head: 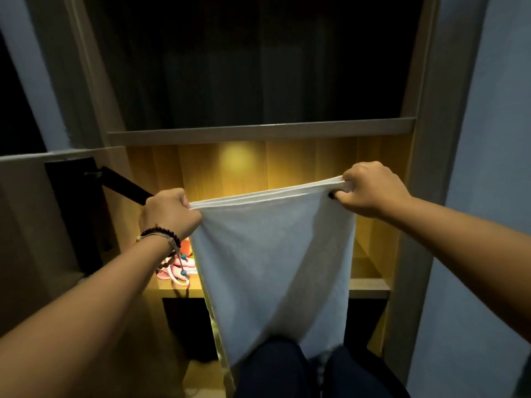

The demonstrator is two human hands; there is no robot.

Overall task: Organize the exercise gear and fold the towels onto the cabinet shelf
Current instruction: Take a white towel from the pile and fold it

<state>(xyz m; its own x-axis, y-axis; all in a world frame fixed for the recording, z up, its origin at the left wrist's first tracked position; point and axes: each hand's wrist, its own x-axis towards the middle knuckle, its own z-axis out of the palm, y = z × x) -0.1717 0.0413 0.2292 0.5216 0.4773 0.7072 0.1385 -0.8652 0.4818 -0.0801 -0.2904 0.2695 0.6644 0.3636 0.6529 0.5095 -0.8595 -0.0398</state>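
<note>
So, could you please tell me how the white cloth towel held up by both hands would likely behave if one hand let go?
The white cloth towel looks floppy: it hangs limp below the left hand and right hand, with soft creases. Released at one corner, it would probably swing down and bunch. It seems light, since pinched fingers alone hold its doubled top edge taut.

1. lit shelf (370,284) opening is mostly screened by the white towel (273,254), stretched across it btwn left hand (169,215) & right hand (373,191).
2. shelf's right end, beside the towel, shows bare board.
3. left end holds pink gear (175,271), under the left wrist.
4. black bar (126,186) slants in behind the left hand.
5. cabinet posts wall in both sides.
</note>
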